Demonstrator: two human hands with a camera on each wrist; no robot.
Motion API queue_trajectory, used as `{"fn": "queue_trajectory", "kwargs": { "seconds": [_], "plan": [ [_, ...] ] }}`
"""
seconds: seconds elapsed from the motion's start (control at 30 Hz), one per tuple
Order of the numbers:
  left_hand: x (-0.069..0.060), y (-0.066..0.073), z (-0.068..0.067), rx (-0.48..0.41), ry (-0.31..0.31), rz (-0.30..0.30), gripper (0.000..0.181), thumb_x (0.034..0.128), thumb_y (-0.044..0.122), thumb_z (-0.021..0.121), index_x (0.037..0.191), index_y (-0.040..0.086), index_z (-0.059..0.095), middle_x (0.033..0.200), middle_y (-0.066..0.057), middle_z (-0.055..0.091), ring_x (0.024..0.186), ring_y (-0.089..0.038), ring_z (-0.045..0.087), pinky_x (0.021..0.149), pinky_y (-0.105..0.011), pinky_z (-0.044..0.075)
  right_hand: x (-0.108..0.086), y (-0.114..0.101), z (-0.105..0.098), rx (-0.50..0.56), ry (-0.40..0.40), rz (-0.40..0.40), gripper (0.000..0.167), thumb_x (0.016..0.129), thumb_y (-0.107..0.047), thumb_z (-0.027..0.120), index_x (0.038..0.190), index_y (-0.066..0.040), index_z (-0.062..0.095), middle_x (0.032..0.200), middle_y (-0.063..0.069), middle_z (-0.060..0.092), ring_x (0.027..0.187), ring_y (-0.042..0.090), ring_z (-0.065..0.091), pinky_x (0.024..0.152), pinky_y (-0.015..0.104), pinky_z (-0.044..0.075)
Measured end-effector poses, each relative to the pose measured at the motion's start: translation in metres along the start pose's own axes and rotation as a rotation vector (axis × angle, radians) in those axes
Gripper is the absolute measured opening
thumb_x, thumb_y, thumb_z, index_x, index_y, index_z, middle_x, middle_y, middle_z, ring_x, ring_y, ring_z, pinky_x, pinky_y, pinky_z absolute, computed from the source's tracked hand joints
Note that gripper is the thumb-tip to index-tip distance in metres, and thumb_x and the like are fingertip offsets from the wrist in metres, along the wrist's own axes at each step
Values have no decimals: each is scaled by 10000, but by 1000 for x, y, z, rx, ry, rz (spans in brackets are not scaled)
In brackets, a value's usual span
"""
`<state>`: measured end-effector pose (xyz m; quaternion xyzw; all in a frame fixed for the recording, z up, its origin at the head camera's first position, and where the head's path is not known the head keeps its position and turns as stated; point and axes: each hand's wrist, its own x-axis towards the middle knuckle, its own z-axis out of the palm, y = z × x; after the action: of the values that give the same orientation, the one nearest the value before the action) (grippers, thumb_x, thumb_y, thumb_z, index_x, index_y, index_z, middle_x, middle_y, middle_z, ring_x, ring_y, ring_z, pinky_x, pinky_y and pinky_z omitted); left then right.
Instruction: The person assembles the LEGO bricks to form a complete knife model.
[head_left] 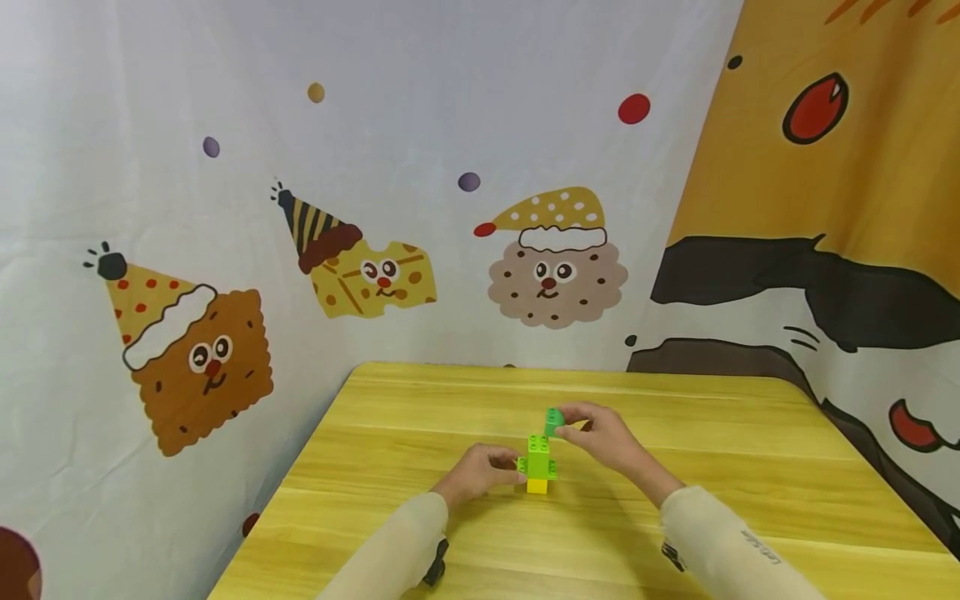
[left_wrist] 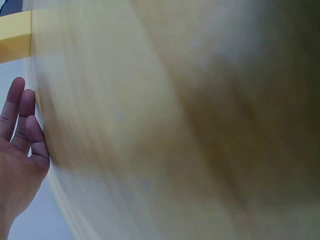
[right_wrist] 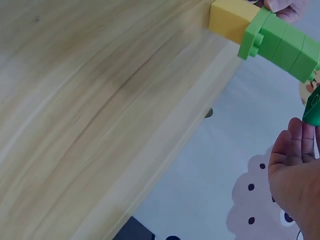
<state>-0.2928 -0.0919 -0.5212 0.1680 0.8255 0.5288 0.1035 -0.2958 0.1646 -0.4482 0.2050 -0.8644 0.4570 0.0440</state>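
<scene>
A small tower of toy building blocks (head_left: 537, 460) stands upright on the table. It has a yellow block (head_left: 537, 486) at the bottom, a light green plate (right_wrist: 252, 35) jutting out on both sides, and light green blocks (right_wrist: 289, 46) stacked above. My left hand (head_left: 483, 475) pinches the tower's left side near the plate; its contact is partly hidden. My right hand (head_left: 603, 433) holds a darker green block (head_left: 553, 422) between thumb and fingers, just above and right of the tower's top. That block (right_wrist: 313, 108) is cut off in the right wrist view and appears apart from the tower.
The wooden table (head_left: 375, 533) extends around both hands. Behind it hangs a white cloth (head_left: 450, 100) printed with cartoon snacks, with an orange and black printed part (head_left: 840, 192) at the right.
</scene>
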Motion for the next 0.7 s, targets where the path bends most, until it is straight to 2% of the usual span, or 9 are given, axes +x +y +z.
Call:
{"fn": "queue_trajectory", "kwargs": {
  "seconds": [0.17, 0.43, 0.7],
  "plan": [
    [1, -2, 0, 6, -6, 10, 324, 859, 318, 795, 1135, 157, 743, 988, 33, 677, 902, -142, 605, 738, -325, 513, 2, -5, 5, 7, -24, -19, 328, 926, -265, 725, 1213, -108, 697, 1116, -14, 673, 1004, 165, 599, 806, 321, 483],
    [1, -2, 0, -6, -13, 9, 330, 862, 317, 792, 1146, 158, 739, 994, 28, 676, 906, -150, 604, 747, -346, 512, 2, -12, 13, -12, -89, -86, 302, 936, -312, 708, 1201, -167, 711, 1114, -60, 667, 1016, 167, 597, 819, 353, 473],
    [1, -2, 0, -6, -20, -5, 364, 870, 340, 781, 1184, 164, 723, 1015, 32, 666, 924, -147, 595, 780, -368, 514, 0, -12, 15, -22, -107, -83, 300, 924, -327, 721, 1196, -201, 714, 1091, -111, 665, 1009, 143, 597, 827, 357, 471]
  ]
}}
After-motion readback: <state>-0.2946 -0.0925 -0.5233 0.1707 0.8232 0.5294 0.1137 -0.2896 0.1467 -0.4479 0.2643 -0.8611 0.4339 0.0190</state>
